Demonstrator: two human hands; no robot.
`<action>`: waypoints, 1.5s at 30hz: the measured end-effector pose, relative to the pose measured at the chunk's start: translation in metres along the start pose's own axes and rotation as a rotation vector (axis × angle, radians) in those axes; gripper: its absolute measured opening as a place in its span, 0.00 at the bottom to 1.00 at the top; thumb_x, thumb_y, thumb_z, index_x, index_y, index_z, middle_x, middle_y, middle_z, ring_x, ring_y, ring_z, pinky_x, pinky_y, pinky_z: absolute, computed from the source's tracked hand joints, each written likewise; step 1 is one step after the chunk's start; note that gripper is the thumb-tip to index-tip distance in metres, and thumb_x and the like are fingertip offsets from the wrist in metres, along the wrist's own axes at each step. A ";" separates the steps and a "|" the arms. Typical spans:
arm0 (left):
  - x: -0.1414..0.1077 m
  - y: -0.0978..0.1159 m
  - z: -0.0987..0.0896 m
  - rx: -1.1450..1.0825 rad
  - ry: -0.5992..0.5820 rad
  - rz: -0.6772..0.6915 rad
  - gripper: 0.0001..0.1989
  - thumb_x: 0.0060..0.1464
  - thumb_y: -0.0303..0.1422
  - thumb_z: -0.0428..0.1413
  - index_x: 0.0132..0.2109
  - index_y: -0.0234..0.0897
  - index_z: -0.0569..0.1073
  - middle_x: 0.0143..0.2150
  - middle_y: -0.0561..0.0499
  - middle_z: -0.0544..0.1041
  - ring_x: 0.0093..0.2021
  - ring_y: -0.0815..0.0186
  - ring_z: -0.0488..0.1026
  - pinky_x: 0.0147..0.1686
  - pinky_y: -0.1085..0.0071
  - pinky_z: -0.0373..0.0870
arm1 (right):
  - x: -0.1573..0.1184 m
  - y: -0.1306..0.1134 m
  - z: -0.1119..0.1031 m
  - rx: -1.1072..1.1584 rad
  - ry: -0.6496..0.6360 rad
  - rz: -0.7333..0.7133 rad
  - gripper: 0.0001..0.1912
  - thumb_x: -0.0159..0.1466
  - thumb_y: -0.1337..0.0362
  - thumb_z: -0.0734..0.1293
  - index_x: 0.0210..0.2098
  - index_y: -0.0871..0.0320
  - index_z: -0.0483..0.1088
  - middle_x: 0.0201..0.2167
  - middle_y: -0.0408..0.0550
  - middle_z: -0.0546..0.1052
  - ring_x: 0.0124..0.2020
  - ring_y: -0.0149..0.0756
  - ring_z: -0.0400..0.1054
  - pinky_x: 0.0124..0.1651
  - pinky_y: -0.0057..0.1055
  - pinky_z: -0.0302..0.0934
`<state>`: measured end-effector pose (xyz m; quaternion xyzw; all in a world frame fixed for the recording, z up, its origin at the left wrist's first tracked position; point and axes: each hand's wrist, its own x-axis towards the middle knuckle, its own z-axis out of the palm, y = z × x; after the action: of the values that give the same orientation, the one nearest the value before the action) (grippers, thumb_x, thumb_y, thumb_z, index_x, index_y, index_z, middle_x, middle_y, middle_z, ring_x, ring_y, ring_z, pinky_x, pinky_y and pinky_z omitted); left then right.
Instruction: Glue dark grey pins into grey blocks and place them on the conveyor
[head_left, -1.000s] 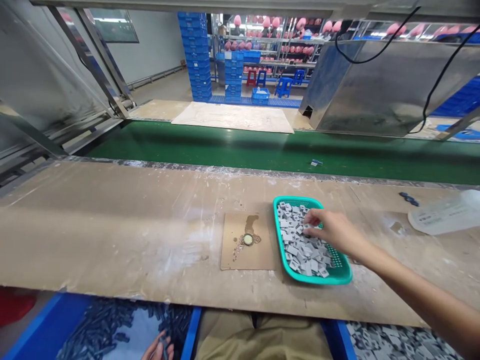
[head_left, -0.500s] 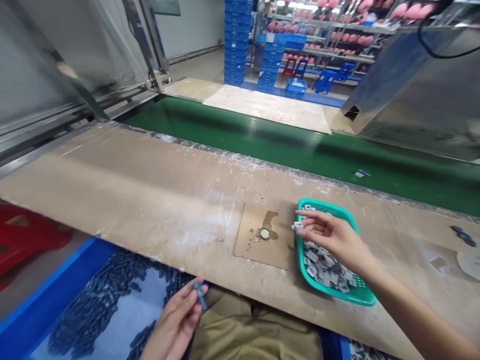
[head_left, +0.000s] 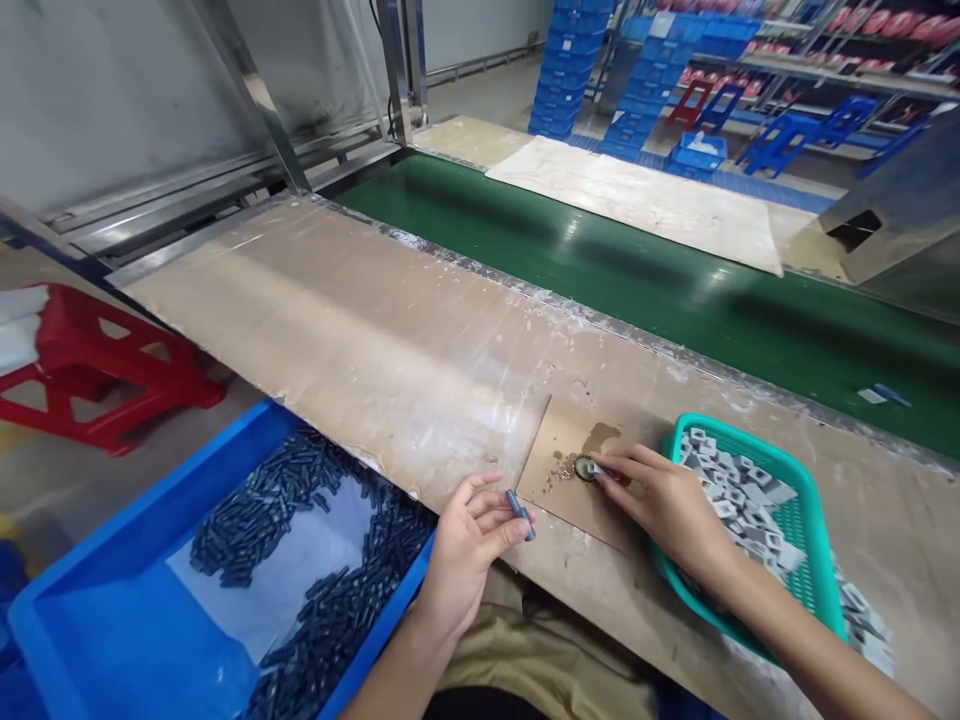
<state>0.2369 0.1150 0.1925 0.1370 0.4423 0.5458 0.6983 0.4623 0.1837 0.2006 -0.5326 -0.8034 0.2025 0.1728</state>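
Observation:
My left hand (head_left: 480,530) pinches a small dark blue piece (head_left: 520,514) between thumb and fingers, just over the table's front edge. Over the cardboard square (head_left: 546,455), my right hand (head_left: 660,495) grips a small grey-white piece (head_left: 596,468) by its fingertips. That piece touches or hovers over the small round dish (head_left: 583,466); exact contact is unclear. Dark wet stains lie around the dish. To the right of my right hand stands a green basket (head_left: 821,535) of grey-white pieces (head_left: 739,490).
A blue bin (head_left: 112,600) holding many dark blue pieces (head_left: 255,500) is at the lower left, beside a red stool (head_left: 127,370). Beyond the table (head_left: 360,330) runs a green belt (head_left: 510,235) with a small part (head_left: 885,394) on it. More grey-white pieces lie right of the basket.
My right hand has moved from above the basket to the round dish with the grey-white piece. My left hand has risen from the bin side toward the cardboard. The view has shifted left.

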 end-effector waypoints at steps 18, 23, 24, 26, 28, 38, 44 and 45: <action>0.000 -0.016 0.056 -0.028 0.035 0.049 0.17 0.28 0.29 0.72 0.31 0.33 0.79 0.31 0.46 0.81 0.34 0.62 0.78 0.39 0.69 0.75 | -0.028 -0.070 -0.034 0.738 0.020 0.461 0.13 0.49 0.55 0.76 0.29 0.56 0.78 0.26 0.51 0.81 0.26 0.43 0.77 0.30 0.33 0.74; -0.004 -0.009 0.057 0.051 0.010 0.096 0.11 0.31 0.30 0.71 0.24 0.35 0.78 0.25 0.50 0.80 0.29 0.62 0.78 0.35 0.69 0.77 | -0.029 -0.068 -0.033 0.666 0.009 0.427 0.13 0.48 0.54 0.76 0.29 0.56 0.78 0.27 0.51 0.81 0.27 0.44 0.77 0.30 0.34 0.74; -0.003 -0.008 0.056 0.074 -0.004 0.106 0.09 0.34 0.31 0.70 0.24 0.35 0.78 0.24 0.50 0.80 0.28 0.62 0.78 0.35 0.68 0.77 | -0.029 -0.068 -0.033 0.652 0.003 0.419 0.14 0.49 0.54 0.75 0.29 0.56 0.78 0.28 0.51 0.82 0.27 0.44 0.77 0.30 0.34 0.74; 0.003 -0.008 0.055 0.113 -0.020 0.134 0.06 0.38 0.30 0.68 0.26 0.35 0.79 0.24 0.50 0.80 0.28 0.61 0.78 0.36 0.66 0.77 | -0.026 -0.068 -0.031 0.633 -0.003 0.401 0.15 0.49 0.52 0.75 0.30 0.56 0.78 0.29 0.51 0.82 0.27 0.45 0.77 0.29 0.35 0.73; 0.011 -0.007 0.055 0.186 -0.050 0.174 0.04 0.42 0.29 0.66 0.29 0.35 0.80 0.27 0.48 0.81 0.30 0.60 0.79 0.37 0.64 0.78 | -0.019 -0.065 -0.030 0.595 -0.016 0.380 0.16 0.50 0.51 0.73 0.30 0.57 0.78 0.27 0.51 0.81 0.27 0.45 0.77 0.30 0.35 0.72; 0.005 0.044 -0.046 0.716 0.843 0.900 0.22 0.58 0.42 0.52 0.52 0.30 0.72 0.51 0.37 0.76 0.48 0.53 0.75 0.51 0.55 0.70 | 0.085 0.090 -0.113 0.018 0.573 0.563 0.11 0.57 0.59 0.65 0.33 0.60 0.73 0.32 0.55 0.80 0.43 0.49 0.74 0.44 0.38 0.63; -0.008 -0.002 -0.213 1.374 0.748 0.347 0.36 0.51 0.49 0.52 0.58 0.25 0.63 0.69 0.28 0.49 0.69 0.41 0.39 0.64 0.44 0.40 | 0.045 0.099 -0.124 0.014 0.470 0.507 0.07 0.57 0.58 0.65 0.32 0.54 0.73 0.34 0.52 0.80 0.42 0.46 0.73 0.43 0.37 0.63; -0.015 -0.013 -0.230 1.336 0.650 0.215 0.35 0.52 0.49 0.49 0.59 0.25 0.63 0.69 0.28 0.48 0.69 0.41 0.37 0.63 0.41 0.35 | 0.031 0.090 -0.119 0.021 0.413 0.482 0.08 0.57 0.57 0.66 0.32 0.54 0.73 0.34 0.52 0.80 0.40 0.45 0.73 0.42 0.37 0.63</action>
<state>0.0685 0.0300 0.0595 0.4061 0.8477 0.2394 0.2434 0.5799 0.2611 0.2584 -0.7358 -0.5998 0.1335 0.2848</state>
